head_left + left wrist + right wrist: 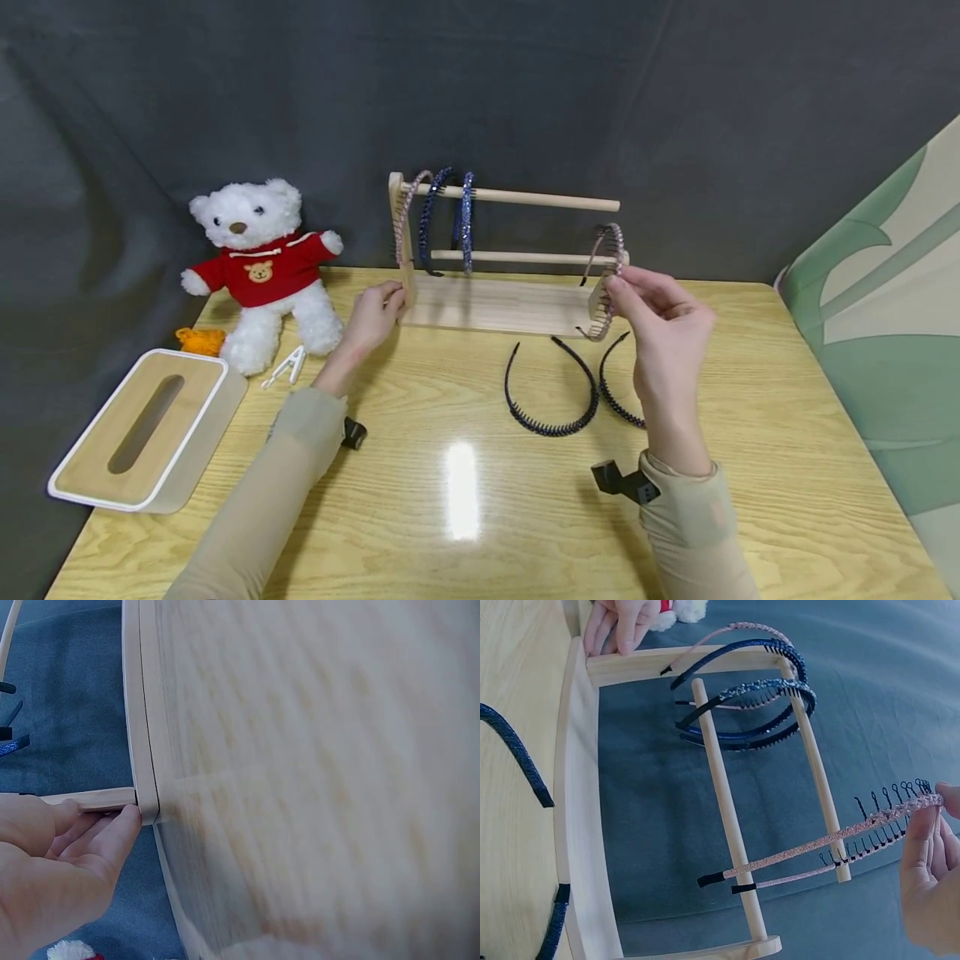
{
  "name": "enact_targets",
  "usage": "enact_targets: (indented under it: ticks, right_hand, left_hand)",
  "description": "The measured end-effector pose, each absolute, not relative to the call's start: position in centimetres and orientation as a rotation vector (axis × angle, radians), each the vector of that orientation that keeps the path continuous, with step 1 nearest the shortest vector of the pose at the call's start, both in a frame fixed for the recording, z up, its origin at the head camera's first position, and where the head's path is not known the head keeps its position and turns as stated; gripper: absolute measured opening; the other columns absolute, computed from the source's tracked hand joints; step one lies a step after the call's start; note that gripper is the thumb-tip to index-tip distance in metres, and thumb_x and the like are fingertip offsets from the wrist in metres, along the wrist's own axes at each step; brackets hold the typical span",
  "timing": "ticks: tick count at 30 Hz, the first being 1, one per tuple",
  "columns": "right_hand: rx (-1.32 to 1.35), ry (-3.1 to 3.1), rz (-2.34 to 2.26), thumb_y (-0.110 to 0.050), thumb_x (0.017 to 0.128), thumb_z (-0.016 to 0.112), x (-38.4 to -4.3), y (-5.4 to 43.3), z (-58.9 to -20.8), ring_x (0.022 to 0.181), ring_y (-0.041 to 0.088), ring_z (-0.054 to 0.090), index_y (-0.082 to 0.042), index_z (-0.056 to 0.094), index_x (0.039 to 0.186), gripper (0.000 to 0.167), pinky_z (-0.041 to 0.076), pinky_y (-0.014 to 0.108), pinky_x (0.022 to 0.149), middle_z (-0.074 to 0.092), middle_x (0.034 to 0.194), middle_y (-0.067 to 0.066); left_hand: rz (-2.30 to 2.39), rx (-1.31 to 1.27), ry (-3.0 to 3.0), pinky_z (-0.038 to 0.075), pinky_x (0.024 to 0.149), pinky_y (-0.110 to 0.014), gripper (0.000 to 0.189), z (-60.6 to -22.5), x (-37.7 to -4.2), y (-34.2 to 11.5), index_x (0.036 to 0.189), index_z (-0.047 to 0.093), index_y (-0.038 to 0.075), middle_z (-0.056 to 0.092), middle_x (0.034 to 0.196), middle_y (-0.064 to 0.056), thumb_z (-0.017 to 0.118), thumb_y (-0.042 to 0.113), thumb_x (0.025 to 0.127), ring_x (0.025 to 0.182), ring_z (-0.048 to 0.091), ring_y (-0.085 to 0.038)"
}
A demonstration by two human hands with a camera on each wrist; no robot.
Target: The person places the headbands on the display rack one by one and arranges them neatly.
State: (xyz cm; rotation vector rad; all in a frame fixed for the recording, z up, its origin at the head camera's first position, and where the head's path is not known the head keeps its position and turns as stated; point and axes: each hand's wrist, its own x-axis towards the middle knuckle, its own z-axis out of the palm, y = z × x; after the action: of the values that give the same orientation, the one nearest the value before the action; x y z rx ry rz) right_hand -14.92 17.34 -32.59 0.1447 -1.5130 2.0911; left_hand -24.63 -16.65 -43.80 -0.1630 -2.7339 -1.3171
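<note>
A wooden headband rack [495, 304] with two rods stands at the table's back. My left hand [372, 315] touches the outside of its left upright, low by the base; in the left wrist view its fingertips [126, 817] meet the wood. Between thumb and fingers my right hand [670, 333] pinches a pink toothed headband [806, 846] at its curved top. The pink headband reaches across both rods at the rack's right end. A pink headband [402, 218], a dark blue one [426, 221] and a glittery blue one [467, 221] hang at the left.
Two dark headbands [553, 430] [611, 404] lie on the table before the rack, one partly behind my right arm. At the left are a white teddy bear [262, 275] in red, a white clip [285, 367], an orange bundle [200, 340] and a tissue box [86, 454].
</note>
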Motion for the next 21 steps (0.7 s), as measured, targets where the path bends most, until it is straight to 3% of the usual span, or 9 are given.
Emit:
enact_targets:
  ticks: [13,21]
  right_hand:
    - [0.099,-1.498,2.025,0.009,0.088,0.083,-16.2,18.2,-31.7,0.065,0.014,0.069,0.021,0.074,0.101,0.02,0.059,0.025,0.065,0.076,0.08,0.013]
    - [0.088,-1.447,2.023,0.009,0.088,0.083,-17.1,18.7,-31.3,0.063,0.014,0.07,0.017,0.077,0.097,0.013,0.06,0.025,0.064,0.076,0.078,0.013]
  left_hand:
    - [-1.306,-0.159,-2.738,0.047,0.085,-0.041,0.029,-43.7,-24.5,-16.7,0.115,0.073,-0.005,0.072,0.097,-0.019,0.049,0.013,0.115,0.092,0.061,-0.029]
    - [-1.304,-0.155,-2.737,0.045,0.08,-0.038,0.029,-43.8,-24.5,-16.6,0.114,0.072,-0.004,0.07,0.096,-0.017,0.049,0.013,0.115,0.09,0.059,-0.028]
